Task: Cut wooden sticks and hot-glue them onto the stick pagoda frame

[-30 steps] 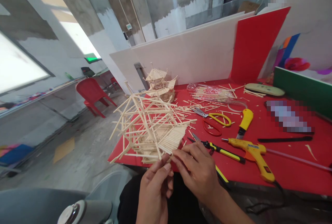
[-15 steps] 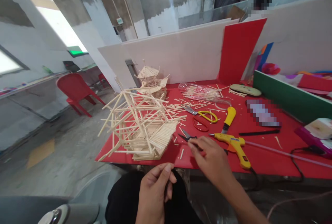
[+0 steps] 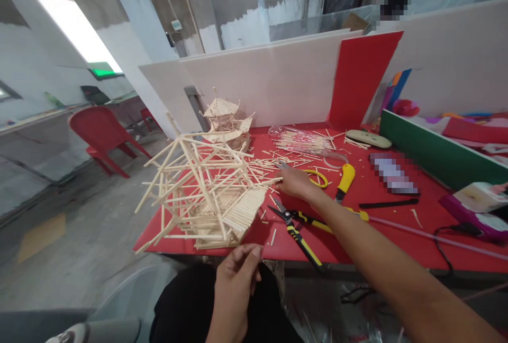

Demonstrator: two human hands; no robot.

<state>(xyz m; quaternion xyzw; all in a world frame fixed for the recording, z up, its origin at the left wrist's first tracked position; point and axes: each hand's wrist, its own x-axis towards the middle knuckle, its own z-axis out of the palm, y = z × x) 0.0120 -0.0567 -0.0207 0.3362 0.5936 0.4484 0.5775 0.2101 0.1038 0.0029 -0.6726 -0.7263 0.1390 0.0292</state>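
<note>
My left hand (image 3: 238,274) is above my lap at the table's front edge, thumb and fingers pinched together; whatever is between them is too small to make out. My right hand (image 3: 296,181) reaches over the table to the loose wooden sticks (image 3: 270,163), covering part of the red-and-yellow-handled scissors (image 3: 317,178). Its fingers point down and are mostly hidden. Below it lie black-and-yellow cutters (image 3: 296,232), blades apart. On the left stands an open frame model of wooden sticks (image 3: 206,189) with a slatted section (image 3: 246,208).
Behind the frame is a smaller stick pagoda (image 3: 222,115). A plastic bag of sticks (image 3: 304,142), a yellow-handled knife (image 3: 346,178), a partly hidden yellow glue gun (image 3: 359,215) and a black strip (image 3: 389,204) lie on the red table. A green panel (image 3: 432,155) stands to the right.
My right hand has left the cutters, which now lie with handles spread, and moved farther over the table to the sticks. My left hand stays pinched. The view has shifted slightly.
</note>
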